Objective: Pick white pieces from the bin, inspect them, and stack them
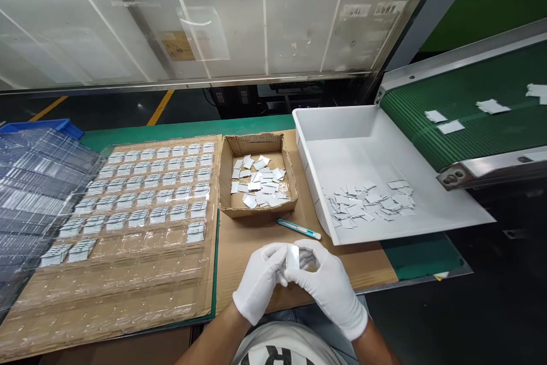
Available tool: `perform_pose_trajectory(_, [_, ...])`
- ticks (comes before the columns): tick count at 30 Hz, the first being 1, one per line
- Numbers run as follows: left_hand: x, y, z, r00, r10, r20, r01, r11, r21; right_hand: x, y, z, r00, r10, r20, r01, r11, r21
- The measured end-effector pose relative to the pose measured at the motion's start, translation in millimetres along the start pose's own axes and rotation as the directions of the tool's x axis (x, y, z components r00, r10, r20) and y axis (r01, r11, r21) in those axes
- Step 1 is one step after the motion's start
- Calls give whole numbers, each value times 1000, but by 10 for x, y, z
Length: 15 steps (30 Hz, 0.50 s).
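Gloved left hand, right hand, pinching upright white piece

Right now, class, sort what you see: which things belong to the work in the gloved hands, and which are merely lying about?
In the work:
left hand and right hand, together holding a small white part
clear blister tray, partly filled
cardboard box of white parts
white bin under the conveyor belt

Lying about:
teal pen-like tool
stacked clear trays
blue crate
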State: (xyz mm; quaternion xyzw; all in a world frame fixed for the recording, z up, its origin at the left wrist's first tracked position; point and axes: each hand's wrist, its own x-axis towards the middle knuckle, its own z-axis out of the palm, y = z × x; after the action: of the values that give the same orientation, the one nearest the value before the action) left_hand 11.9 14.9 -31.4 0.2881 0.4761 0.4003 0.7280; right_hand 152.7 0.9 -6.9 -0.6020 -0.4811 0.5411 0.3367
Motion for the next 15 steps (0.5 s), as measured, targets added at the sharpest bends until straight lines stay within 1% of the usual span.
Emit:
perform_pose_trajectory(3, [23,-47,-23,1000,-3,18,2,1000,14,33,60,15,1000,4,7,-4,1000,-2])
perform_pose_trajectory(5, [27,-72,-35,1000,-18,1,18,999,27,44,90,19,1000,11,16,-11,1000,-2])
perform_pose_trajectory(10, [16,-79,-30,1000,-8,-27,9,999,43,43,110,9,1000,8,16,-7,1000,-26])
perform_pose_trajectory(15, [17,-89,-21,999,-10,-35,11,999,40,34,114,7,1000,6,30,-6,1000,4])
